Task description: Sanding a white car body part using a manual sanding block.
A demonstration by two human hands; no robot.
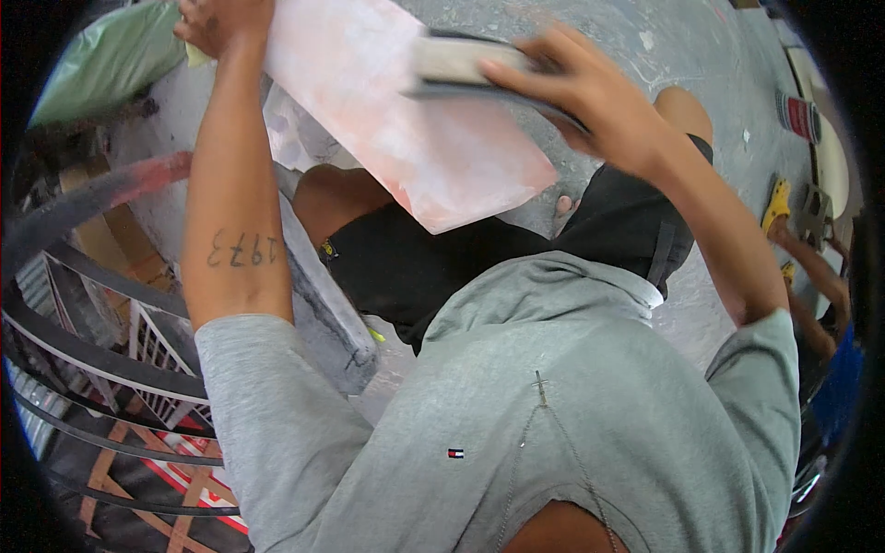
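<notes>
A flat panel (369, 101) with a mottled pink and white surface lies tilted above my lap. My left hand (221, 26) grips its upper left end, with a pale yellowish piece (198, 55) just under the fingers. My right hand (590, 97), blurred by motion, has its fingers round a sanding block (447, 60) with a pale top and dark edges, held on or just over the panel's right part. The block's underside is hidden.
Grey floor (682, 46) surrounds me. Curved dark rails (92, 341), cardboard (120, 221) and a green sheet (101, 55) are at left. At right stand a can (797, 115) and another person, whose leg and yellow sandal (777, 198) show.
</notes>
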